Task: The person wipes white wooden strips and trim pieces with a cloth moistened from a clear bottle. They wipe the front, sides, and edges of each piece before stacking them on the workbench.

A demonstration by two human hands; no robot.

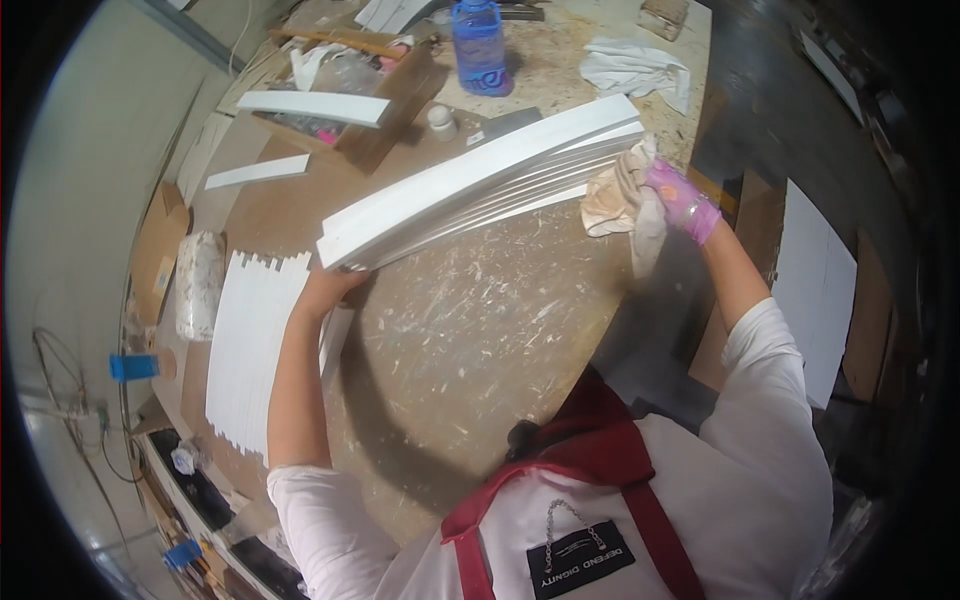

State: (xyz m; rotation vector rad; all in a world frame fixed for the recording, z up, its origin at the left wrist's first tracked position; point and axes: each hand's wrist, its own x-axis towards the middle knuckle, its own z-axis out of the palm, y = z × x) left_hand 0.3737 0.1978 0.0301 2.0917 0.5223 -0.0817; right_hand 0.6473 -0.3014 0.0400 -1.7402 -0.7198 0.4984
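Observation:
A stack of long white strips (480, 165) lies slanting across the worktable, its upper pieces fanned slightly apart. My bare left hand (338, 287) grips the near left end of that stack, its fingers partly hidden by the strips. At the far right end, my right hand (684, 203), in a pink glove, is closed on a crumpled beige rag (618, 200). The rag touches the strip ends and hangs down past the table edge. Beside my left forearm lies a second batch of white strips (250, 350), set side by side with uneven ends.
Beyond the stack stand a blue bottle (482, 50), a small white jar (441, 122) and a wooden box (385, 130) of odds and ends. A white cloth (637, 72) lies at the far right. White panels (815, 290) lean below the table's right edge.

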